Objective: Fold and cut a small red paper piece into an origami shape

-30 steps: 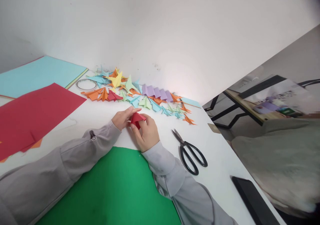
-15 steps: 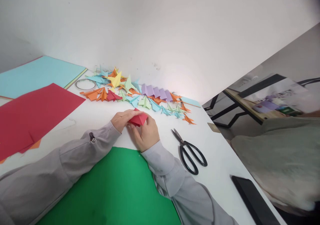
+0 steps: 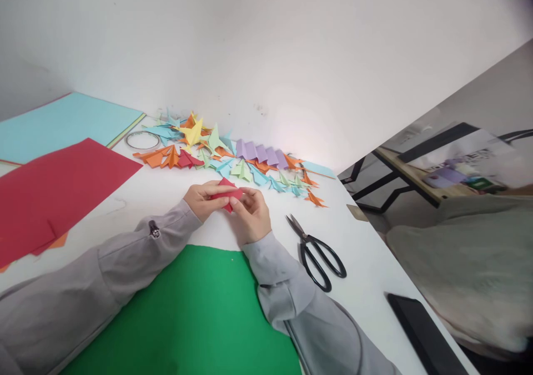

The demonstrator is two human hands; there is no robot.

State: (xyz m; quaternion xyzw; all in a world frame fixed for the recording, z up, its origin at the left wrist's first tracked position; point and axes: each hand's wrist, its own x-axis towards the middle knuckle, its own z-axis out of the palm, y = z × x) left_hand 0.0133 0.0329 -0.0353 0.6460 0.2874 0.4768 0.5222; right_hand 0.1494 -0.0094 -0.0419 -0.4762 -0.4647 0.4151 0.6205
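Note:
Between my two hands is a small piece of folded red paper [image 3: 227,185], raised just above the white table. My left hand [image 3: 204,200] grips its left side, thumb along the near edge and fingers behind. On the other side my right hand [image 3: 253,214] pinches the paper's right corner between thumb and fingers. The fingers partly cover the folds. Behind the hands lies a row of folded paper figures in several colours, among them a yellow one [image 3: 193,133] and a purple pleated strip [image 3: 260,154].
Black-handled scissors [image 3: 318,253] lie right of my hands, and a black phone-like slab [image 3: 420,330] is near the right edge. Red sheets [image 3: 62,192], light blue sheets [image 3: 70,122] and a tape roll [image 3: 142,140] are at left. A green sheet [image 3: 187,314] lies under my forearms.
My right hand has shifted slightly right and turned, with its thumb now on the red paper's corner. My left thumb has come onto the paper's near side. The paper sits at a different angle.

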